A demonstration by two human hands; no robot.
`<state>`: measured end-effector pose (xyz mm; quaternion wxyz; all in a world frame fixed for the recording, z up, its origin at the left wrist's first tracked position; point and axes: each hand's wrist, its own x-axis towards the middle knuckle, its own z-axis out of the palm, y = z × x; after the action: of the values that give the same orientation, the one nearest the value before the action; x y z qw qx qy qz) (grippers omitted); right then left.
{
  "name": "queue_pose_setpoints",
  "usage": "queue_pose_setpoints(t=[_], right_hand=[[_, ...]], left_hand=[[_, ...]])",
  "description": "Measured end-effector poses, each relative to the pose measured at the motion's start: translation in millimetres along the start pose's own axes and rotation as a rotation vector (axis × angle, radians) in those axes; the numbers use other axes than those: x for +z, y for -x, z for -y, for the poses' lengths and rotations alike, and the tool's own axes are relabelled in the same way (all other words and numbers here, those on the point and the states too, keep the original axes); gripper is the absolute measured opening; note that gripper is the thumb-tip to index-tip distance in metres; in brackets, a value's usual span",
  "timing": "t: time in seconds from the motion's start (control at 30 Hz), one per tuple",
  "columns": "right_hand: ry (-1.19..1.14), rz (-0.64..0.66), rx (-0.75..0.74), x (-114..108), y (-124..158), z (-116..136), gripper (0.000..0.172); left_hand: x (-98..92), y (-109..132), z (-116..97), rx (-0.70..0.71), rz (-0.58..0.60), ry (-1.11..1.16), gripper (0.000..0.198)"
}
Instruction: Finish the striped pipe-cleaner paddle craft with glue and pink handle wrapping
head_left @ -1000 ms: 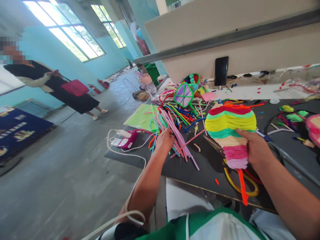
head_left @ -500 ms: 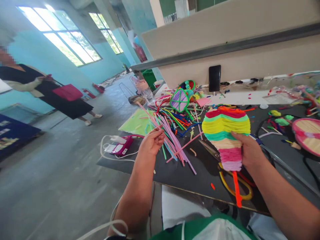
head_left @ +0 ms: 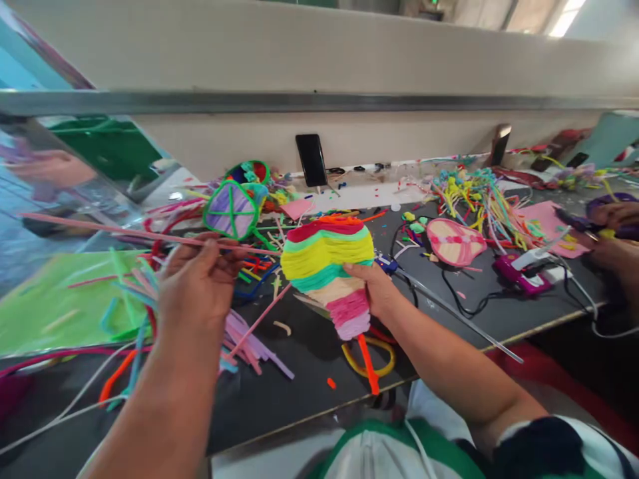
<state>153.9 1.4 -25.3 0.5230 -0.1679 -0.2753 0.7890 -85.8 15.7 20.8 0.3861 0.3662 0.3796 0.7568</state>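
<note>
My right hand (head_left: pixel 375 289) is closed around the lower part of a striped fan-shaped piece (head_left: pixel 327 263) made of red, green, yellow, teal, cream and pink pipe cleaners, with an orange stem hanging below it. My left hand (head_left: pixel 197 283) pinches a long pink pipe cleaner (head_left: pixel 114 231) that stretches out to the left, its right end near the fan's edge. Under and beside the left hand lies a loose pile of coloured pipe cleaners (head_left: pixel 249 342) on the dark table (head_left: pixel 309 392).
A green-rimmed purple fan (head_left: pixel 230 210) and a black phone (head_left: pixel 310 159) stand at the back. A pink round piece (head_left: pixel 453 241) and a magenta glue gun (head_left: pixel 519 271) with cables lie to the right. Another person's hands (head_left: pixel 612 229) work at the far right. Green paper (head_left: pixel 54 303) lies left.
My left hand has lifted a pink pipe cleaner out of the pile and brought it up toward the fan. The view has swung right, away from the room, onto the table.
</note>
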Motion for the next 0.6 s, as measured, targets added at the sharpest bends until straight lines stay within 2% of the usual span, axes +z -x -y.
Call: queue_pose_setpoints(t=[0.1,0.17,0.33,0.4,0.53,0.6], right_hand=[[0.009,-0.004,-0.017,-2,1,-2,0.034],[0.016,-0.002,0.001,-2,1,-3,0.035],[0.029,0.045,0.045,0,2,-5,0.037],[0.028,0.051,0.020,2,2,-5,0.037],[0.037,0.029,-0.036,2,3,-2,0.037],[0.038,0.029,-0.047,2,4,-2,0.037]], left_hand=[[4.1,7,25,-0.087,0.055,0.103,0.015],[-0.2,13,32,-0.124,0.104,0.139,0.015],[-7.0,23,29,-0.176,0.167,0.151,0.013],[-4.0,29,27,-0.218,0.187,0.132,0.012],[5.3,45,26,-0.392,0.284,0.078,0.020],[7.8,49,27,-0.418,0.296,0.084,0.022]])
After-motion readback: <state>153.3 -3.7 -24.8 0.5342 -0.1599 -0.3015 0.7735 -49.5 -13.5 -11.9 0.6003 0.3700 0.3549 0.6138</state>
